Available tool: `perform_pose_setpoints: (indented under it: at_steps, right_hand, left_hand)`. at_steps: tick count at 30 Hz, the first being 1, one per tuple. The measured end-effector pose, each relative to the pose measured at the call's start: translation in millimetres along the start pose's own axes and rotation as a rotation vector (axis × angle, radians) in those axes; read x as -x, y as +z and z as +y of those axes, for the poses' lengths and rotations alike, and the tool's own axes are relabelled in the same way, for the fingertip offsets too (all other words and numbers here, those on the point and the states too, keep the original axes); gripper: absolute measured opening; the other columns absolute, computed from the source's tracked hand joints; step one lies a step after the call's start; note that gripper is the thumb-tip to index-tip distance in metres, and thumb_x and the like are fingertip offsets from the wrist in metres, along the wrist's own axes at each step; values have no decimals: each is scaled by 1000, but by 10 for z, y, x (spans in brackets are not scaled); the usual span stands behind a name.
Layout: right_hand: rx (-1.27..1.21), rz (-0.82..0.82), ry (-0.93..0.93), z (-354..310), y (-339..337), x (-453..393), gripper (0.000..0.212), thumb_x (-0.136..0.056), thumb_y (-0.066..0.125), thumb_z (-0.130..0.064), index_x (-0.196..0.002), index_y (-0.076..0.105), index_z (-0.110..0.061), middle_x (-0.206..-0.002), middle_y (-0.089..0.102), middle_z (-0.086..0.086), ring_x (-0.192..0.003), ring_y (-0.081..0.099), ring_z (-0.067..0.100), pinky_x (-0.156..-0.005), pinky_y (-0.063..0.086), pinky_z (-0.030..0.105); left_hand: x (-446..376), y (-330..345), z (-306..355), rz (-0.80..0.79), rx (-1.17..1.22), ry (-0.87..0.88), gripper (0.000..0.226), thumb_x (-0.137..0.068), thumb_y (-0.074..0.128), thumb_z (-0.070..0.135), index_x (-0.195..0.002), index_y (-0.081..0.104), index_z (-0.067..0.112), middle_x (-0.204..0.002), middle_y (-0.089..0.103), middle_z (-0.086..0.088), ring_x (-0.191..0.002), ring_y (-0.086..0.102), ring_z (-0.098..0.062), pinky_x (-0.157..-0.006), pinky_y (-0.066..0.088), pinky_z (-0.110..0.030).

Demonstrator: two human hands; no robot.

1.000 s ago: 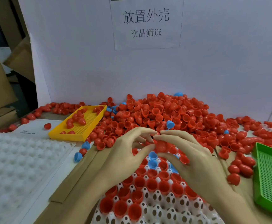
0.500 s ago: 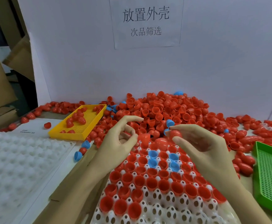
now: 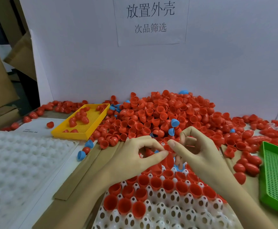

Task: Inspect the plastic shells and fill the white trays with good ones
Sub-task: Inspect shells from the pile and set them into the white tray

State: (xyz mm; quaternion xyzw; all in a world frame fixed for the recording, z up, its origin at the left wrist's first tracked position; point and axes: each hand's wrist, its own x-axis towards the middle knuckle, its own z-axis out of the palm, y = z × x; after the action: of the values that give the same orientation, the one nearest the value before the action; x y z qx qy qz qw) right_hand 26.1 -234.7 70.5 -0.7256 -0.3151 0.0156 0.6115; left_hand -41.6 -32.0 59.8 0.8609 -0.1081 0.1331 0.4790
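A: Where are the hands?
B: Both over the far end of the white tray (image 3: 164, 210), meeting at one red shell (image 3: 169, 157). The left hand (image 3: 135, 156) pinches it between thumb and forefinger; the right hand (image 3: 196, 152) has its thumb tip on the shell's top, the other fingers curled above.
A: Is the shell seated in the tray?
B: Cannot tell; its lower end is hidden among the others.
A: And the tray?
B: Red shells stand mouth-up in several rows in its middle, a blue one (image 3: 178, 167) just under the right fingers. The near pockets show white.
A: Stock?
B: A big pile (image 3: 164, 116) of red shells behind the hands, against the white wall (image 3: 217, 63), a few blue mixed in.
A: Around that?
B: Yellow tray (image 3: 100, 120) at left with some red shells, green tray (image 3: 277, 177) at right, a second white tray (image 3: 19, 162) far left
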Motion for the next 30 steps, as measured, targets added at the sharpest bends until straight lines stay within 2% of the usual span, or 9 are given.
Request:
perform_pose_setpoints:
  at_steps: [4, 8, 10, 14, 17, 21, 24, 28, 30]
  right_hand:
    - [58, 33, 9, 39, 15, 18, 42, -87, 75, -43, -85, 51, -8, -60, 67, 10, -48, 65, 27, -52, 58, 33]
    - [182, 50, 36, 79, 60, 42, 41, -87, 71, -52, -84, 52, -16, -58, 67, 8, -42, 62, 21, -43, 50, 27]
    - [206, 12, 36, 98, 71, 47, 34, -92, 64, -51, -89, 52, -20, -61, 68, 8, -43, 62, 19, -42, 50, 28]
    - [254, -130, -95, 124, 57, 43, 18, -100, 61, -38, -104, 51, -24, -81, 73, 0, -66, 72, 19, -57, 59, 31]
    - [336, -126, -140, 153, 81, 42, 16, -97, 70, -27, -109, 59, -28, -88, 74, -10, -82, 75, 12, -70, 60, 27]
    - [360, -60, -121, 191, 92, 45, 19, -90, 78, -16, -100, 67, -28, -84, 75, -13, -79, 75, 6, -70, 59, 20]
    - [438, 17, -97, 187, 79, 42, 16, -85, 80, -20, -90, 68, -29, -80, 73, -17, -74, 72, 3, -68, 56, 17]
    - [385, -50, -8, 103, -65, 14, 8, -88, 75, -24, -88, 67, -27, -74, 73, -6, -68, 72, 10, -69, 60, 29]
    - [319, -188, 16, 18, -107, 22, 6, -92, 71, -27, -91, 66, -25, -73, 75, -2, -63, 71, 12, -63, 58, 26]
  left_hand:
    - [-5, -18, 8, -79, 115, -17, 18, -94, 72, 44, -103, 80, 31, -92, 69, 12, -88, 66, -7, -84, 55, -29]
    - [7, -5, -53, -81, -30, 17, 12, -88, 79, 44, -100, 78, 39, -90, 62, 16, -80, 60, -3, -76, 50, -20]
    - [-9, -5, -87, -44, -34, 15, 5, -91, 77, 38, -95, 79, 39, -93, 64, 14, -82, 63, -8, -76, 51, -21]
    - [-61, -62, -177, 69, 19, -15, 6, -92, 77, 31, -92, 81, 35, -96, 69, 10, -84, 68, -13, -83, 57, -34]
    - [-61, -66, -223, 64, -14, 19, 5, -92, 76, 32, -94, 80, 35, -98, 67, 9, -88, 69, -16, -82, 58, -36]
    - [-63, -16, -228, 70, -105, 81, 7, -91, 77, 39, -97, 79, 37, -102, 64, 11, -93, 67, -16, -81, 56, -27]
    - [-68, -34, -236, 73, -177, 97, 16, -91, 75, 44, -105, 77, 37, -106, 63, 15, -102, 66, -11, -87, 52, -20]
    - [-93, -212, -355, 335, -612, 174, 24, -94, 74, 33, -114, 76, 22, -115, 69, 13, -109, 65, -6, -97, 55, -28]
    - [-100, -299, -399, 423, -685, 153, 20, -94, 75, 26, -112, 77, 17, -113, 73, 8, -106, 68, -10, -93, 52, -20]
